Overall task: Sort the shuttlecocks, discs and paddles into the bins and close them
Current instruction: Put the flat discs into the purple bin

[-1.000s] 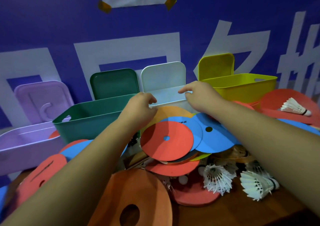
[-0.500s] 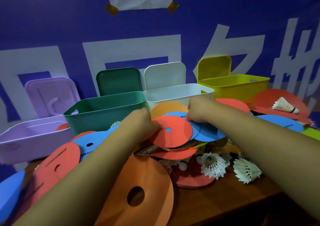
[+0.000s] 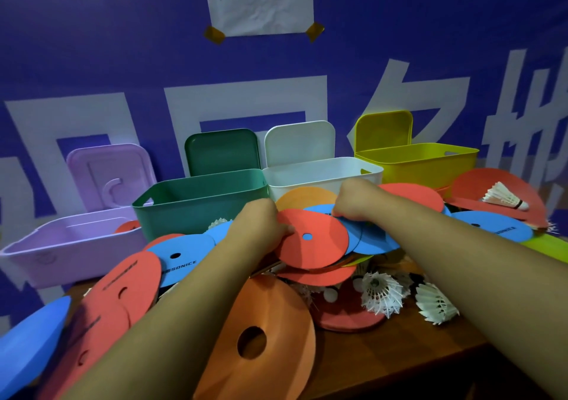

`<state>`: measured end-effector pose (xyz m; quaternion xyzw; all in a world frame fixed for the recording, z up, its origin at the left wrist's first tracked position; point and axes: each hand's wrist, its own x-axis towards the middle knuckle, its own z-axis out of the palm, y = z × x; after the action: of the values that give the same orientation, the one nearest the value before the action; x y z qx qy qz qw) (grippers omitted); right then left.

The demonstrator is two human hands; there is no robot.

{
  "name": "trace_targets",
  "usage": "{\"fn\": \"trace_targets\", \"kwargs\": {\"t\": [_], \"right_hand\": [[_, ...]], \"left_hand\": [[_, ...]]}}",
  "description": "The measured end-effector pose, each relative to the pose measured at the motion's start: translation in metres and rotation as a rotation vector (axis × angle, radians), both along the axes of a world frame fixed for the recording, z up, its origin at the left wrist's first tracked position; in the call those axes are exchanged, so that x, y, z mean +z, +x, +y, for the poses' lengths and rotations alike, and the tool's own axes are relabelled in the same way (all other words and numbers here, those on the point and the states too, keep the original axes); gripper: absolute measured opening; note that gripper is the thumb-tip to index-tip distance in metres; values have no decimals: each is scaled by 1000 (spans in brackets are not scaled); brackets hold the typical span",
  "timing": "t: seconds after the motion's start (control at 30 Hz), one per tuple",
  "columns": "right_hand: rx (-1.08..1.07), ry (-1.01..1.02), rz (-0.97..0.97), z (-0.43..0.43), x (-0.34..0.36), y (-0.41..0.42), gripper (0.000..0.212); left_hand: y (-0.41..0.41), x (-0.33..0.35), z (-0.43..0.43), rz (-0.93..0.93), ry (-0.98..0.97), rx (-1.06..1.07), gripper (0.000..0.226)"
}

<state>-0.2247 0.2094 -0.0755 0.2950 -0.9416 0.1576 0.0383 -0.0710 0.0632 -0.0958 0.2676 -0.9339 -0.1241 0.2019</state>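
Note:
A heap of flat discs covers the wooden table in front of a row of open bins. My left hand (image 3: 261,224) pinches the left edge of a red disc (image 3: 316,243) on top of the heap. My right hand (image 3: 356,200) grips the blue disc (image 3: 368,240) just behind it. An orange disc (image 3: 307,198) lies behind both hands. White shuttlecocks (image 3: 381,295) sit on the table at the right, another shuttlecock (image 3: 504,198) rests on a red paddle (image 3: 491,184). The bins are purple (image 3: 46,246), green (image 3: 196,203), white (image 3: 319,175) and yellow (image 3: 430,163).
Each bin's lid stands upright against the blue banner wall behind it. A big orange disc with a hole (image 3: 264,338) lies near the table's front edge. Red and blue paddles (image 3: 123,292) spill off to the left. A taped paper note (image 3: 261,0) hangs on the wall.
Both hands came down from the white bin's front rim onto the disc heap. The left now pinches the red disc, the right holds the blue one.

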Motion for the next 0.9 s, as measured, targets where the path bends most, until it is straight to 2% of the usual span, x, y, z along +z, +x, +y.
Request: {"fn": "trace_targets", "kwargs": {"t": [0.03,0.13,0.3,0.37,0.47,0.53,0.6,0.83,0.9], "right_hand": [[10,-35,-13,1,2,-1,19],[33,-169,-77,8,12,2,30],[97,-469,-174,10,27,10,11],[117,-534,-202,5,36,17,6],[161,-607,-227,-8,50,33,14],[154,-719,-247,-19,56,45,5],[169,-805,-260,-33,60,58,11],[234,-732,-153,-99,50,110,30],[277,-690,-145,-118,48,129,28]], "left_hand": [[1,-1,-1,29,18,-8,39],[5,-4,-5,120,103,-44,31],[27,15,-9,402,545,-160,12],[38,24,-18,476,581,-154,13],[56,32,-36,591,617,-129,15],[70,36,-50,659,667,-108,16],[85,37,-67,717,692,-81,16],[158,35,-133,854,673,26,17],[182,36,-151,900,703,68,15]]}}
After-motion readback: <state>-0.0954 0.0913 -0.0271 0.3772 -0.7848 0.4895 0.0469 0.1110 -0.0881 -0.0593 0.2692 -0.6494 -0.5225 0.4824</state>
